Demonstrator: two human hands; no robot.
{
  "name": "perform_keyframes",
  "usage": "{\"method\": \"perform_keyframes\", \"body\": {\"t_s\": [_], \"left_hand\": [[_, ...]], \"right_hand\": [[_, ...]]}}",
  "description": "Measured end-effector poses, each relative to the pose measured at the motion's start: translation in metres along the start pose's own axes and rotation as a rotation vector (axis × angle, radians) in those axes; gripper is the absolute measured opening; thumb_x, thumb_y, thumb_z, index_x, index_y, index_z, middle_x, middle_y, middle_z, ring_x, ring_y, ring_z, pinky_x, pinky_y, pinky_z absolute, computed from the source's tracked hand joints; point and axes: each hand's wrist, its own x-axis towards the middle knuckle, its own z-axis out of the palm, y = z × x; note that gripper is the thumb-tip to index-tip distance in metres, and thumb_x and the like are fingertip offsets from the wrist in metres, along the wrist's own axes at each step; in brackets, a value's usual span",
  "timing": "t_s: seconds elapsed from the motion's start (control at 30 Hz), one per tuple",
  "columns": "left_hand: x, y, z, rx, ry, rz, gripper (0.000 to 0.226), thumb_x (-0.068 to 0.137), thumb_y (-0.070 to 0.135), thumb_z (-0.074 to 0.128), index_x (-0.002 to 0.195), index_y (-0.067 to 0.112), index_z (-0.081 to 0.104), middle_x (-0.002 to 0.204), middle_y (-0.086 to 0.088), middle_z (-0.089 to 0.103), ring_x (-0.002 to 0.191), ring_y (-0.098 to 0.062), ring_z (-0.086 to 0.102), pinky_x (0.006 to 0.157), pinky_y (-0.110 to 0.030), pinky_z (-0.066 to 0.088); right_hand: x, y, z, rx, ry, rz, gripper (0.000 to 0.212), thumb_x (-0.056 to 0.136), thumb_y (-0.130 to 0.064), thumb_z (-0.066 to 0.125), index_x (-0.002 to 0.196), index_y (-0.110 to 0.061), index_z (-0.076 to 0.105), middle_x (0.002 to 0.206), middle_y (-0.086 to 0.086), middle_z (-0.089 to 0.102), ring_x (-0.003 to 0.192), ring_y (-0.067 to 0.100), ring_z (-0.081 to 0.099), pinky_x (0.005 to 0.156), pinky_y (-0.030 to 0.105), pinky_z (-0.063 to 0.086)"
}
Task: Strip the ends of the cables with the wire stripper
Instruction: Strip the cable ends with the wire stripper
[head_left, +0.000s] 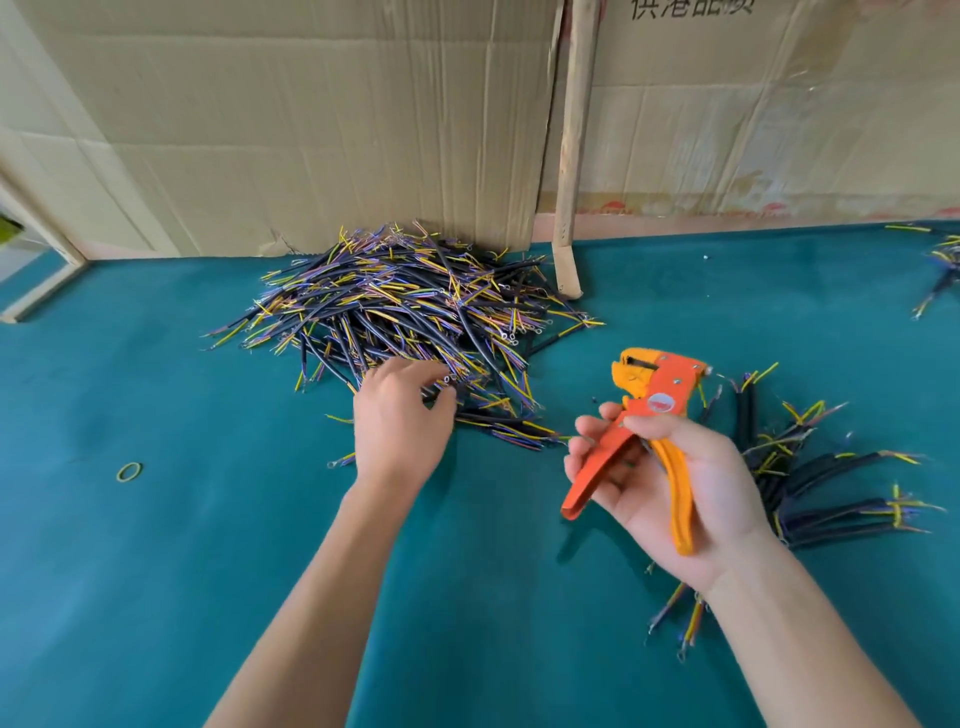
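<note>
Left hand (402, 415) reaching into near edge of big cable pile (405, 317), fingers curling, thumb and forefinger closing on cable end; firm hold not clear. Right hand (670, 483) gripping wire stripper (644, 431), handles spread, head pointing up. Advice: be singling out one cable, not tangle. Smaller cable heap (810, 467) lying right, on teal tabletop (156, 571).

The wire stripper (655, 400) is orange with yellow grips. The cables (400, 312) are black with yellow and purple ends. The desk (156, 545) is teal. The cardboard (291, 124) is tan.
</note>
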Motion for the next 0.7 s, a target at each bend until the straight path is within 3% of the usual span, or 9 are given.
{"method": "perform_keyframes", "body": {"t_s": [0.23, 0.33, 0.43, 0.53, 0.63, 0.7], "left_hand": [[-0.005, -0.007, 0.011, 0.003, 0.05, 0.081, 0.01, 0.093, 0.017, 0.071, 0.095, 0.02, 0.08, 0.091, -0.003, 0.073, 0.095, -0.034, 0.057, 0.09, -0.046, 0.044], [0.0, -0.012, 0.01, 0.025, 0.011, 0.1, 0.013, 0.095, 0.018, 0.069, 0.099, 0.021, 0.08, 0.094, -0.003, 0.071, 0.097, -0.034, 0.055, 0.091, -0.037, 0.039], [-0.001, -0.01, 0.006, -0.008, 0.053, 0.139, 0.014, 0.096, 0.012, 0.066, 0.101, 0.015, 0.079, 0.093, -0.005, 0.065, 0.091, -0.03, 0.056, 0.083, -0.029, 0.037], [-0.01, 0.003, 0.003, -0.164, 0.099, 0.138, 0.012, 0.098, 0.011, 0.062, 0.097, 0.014, 0.073, 0.093, 0.0, 0.06, 0.077, -0.02, 0.062, 0.074, -0.032, 0.048], [-0.023, 0.024, 0.004, -0.423, 0.104, 0.064, 0.013, 0.097, 0.015, 0.058, 0.09, 0.024, 0.062, 0.076, 0.006, 0.064, 0.059, -0.006, 0.068, 0.059, -0.02, 0.046], [-0.033, 0.036, 0.012, -0.536, 0.075, 0.008, 0.013, 0.096, 0.014, 0.057, 0.087, 0.023, 0.062, 0.07, 0.005, 0.067, 0.052, -0.006, 0.066, 0.053, -0.018, 0.046]], "right_hand": [[0.007, 0.0, -0.006, -0.057, 0.233, -0.056, 0.01, 0.094, -0.004, 0.054, 0.104, -0.004, 0.057, 0.084, 0.022, 0.072, 0.075, 0.036, 0.074, 0.067, 0.044, 0.063], [0.007, -0.002, -0.007, -0.036, 0.237, -0.072, 0.01, 0.094, -0.005, 0.053, 0.104, -0.004, 0.057, 0.082, 0.021, 0.072, 0.075, 0.036, 0.075, 0.068, 0.044, 0.063], [0.008, 0.0, -0.007, -0.056, 0.232, -0.063, 0.009, 0.094, -0.005, 0.054, 0.101, -0.003, 0.059, 0.082, 0.021, 0.072, 0.075, 0.037, 0.075, 0.067, 0.044, 0.063], [0.008, 0.001, -0.008, -0.073, 0.218, -0.06, 0.013, 0.094, -0.004, 0.054, 0.105, -0.001, 0.059, 0.085, 0.023, 0.073, 0.077, 0.037, 0.075, 0.067, 0.045, 0.063], [0.008, 0.004, -0.01, -0.122, 0.156, -0.038, 0.024, 0.093, 0.001, 0.051, 0.115, 0.0, 0.06, 0.101, 0.029, 0.073, 0.087, 0.041, 0.075, 0.072, 0.047, 0.064], [0.008, 0.006, -0.009, -0.118, 0.093, -0.009, 0.039, 0.084, 0.005, 0.052, 0.122, 0.002, 0.059, 0.112, 0.033, 0.071, 0.097, 0.044, 0.074, 0.078, 0.048, 0.063]]}}
